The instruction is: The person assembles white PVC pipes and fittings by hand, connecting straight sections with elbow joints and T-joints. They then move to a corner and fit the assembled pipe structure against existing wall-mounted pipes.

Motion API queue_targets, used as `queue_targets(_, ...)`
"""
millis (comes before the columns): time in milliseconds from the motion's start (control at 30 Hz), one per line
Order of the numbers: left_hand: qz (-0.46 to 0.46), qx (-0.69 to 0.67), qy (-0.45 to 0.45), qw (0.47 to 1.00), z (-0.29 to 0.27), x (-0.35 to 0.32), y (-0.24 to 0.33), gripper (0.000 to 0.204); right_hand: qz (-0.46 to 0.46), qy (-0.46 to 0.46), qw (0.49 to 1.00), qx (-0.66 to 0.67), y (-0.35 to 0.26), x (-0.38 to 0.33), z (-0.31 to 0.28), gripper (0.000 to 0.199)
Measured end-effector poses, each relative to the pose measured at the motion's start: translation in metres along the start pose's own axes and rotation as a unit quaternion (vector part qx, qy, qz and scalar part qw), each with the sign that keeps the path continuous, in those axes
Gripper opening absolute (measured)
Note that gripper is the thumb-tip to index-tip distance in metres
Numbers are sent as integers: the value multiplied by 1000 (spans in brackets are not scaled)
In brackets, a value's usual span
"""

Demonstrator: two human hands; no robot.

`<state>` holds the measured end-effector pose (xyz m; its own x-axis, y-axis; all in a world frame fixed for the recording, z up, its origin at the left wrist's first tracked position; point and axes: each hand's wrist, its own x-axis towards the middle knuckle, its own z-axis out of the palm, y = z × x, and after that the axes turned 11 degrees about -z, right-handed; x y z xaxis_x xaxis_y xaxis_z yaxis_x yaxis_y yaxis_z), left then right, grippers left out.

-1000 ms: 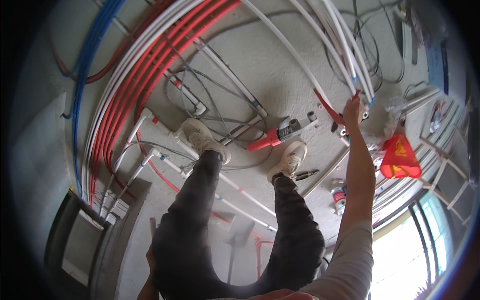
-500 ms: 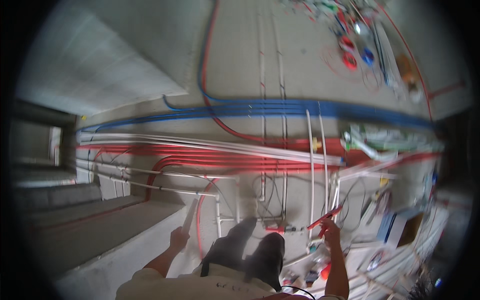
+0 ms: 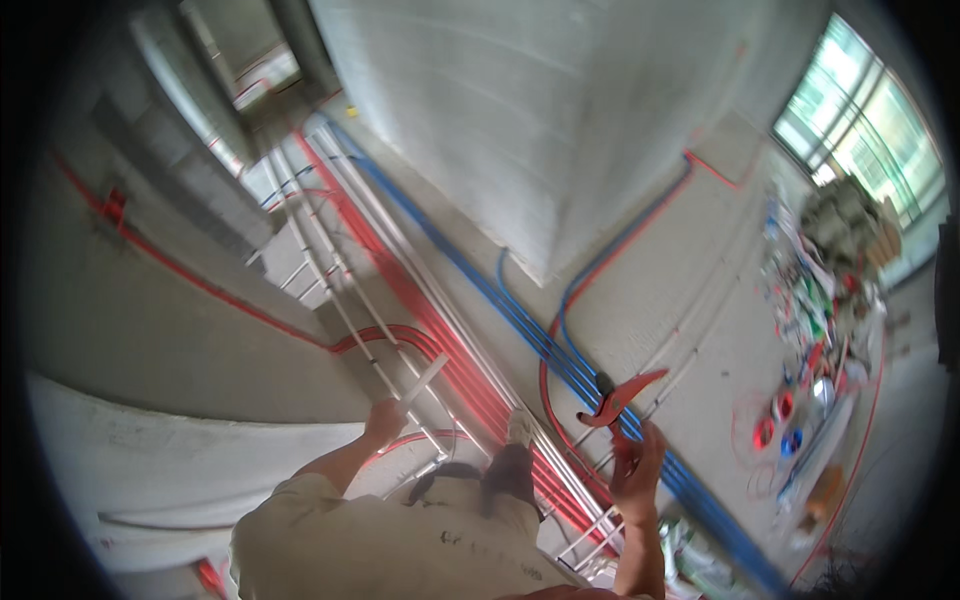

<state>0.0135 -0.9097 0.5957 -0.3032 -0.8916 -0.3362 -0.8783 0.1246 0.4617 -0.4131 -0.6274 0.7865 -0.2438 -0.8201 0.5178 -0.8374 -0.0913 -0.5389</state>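
Above the red and blue floor pipes (image 3: 560,355), the right hand (image 3: 636,468) is closed around the handle of a red pipe cutter (image 3: 618,396), its curved jaw pointing up and right. Farther left, the left hand (image 3: 384,420) pinches a short white pipe piece (image 3: 424,380), its long axis angled up-right.
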Motion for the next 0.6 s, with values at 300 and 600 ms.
queue_targets(300,-339,-204,145,907,-136,34,13,25,-6,-185,962,200,47,357,147,23)
queue_targets(600,-347,-459,341,743,-250,156,-74,22,235,-779,439,381,69,508,437,31)
